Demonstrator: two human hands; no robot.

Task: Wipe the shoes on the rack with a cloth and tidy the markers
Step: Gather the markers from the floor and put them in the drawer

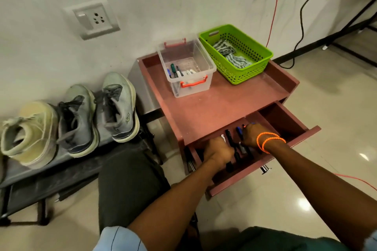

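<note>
Reddish-brown side table (206, 104), drawer (285, 120) same colour. On its top: lime-green perforated basket (256, 63) holding grey-and-white striped cloth (230, 53); clear box (195, 85) with orange-red handles, blue, green, black markers (175, 70) inside. In drawer: black and blue markers. Left of table: cream high-top shoe (30, 134), two grey shoes with dark laces, pale-green soles, on dark rack (51, 179). Orange beaded bands on right wrist.

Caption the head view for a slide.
Both hands gather markers in the open red drawer beside three shoes.

Three worn shoes (77, 120) on rack (40, 179); markers (232, 144) in drawer (265, 171).
</note>
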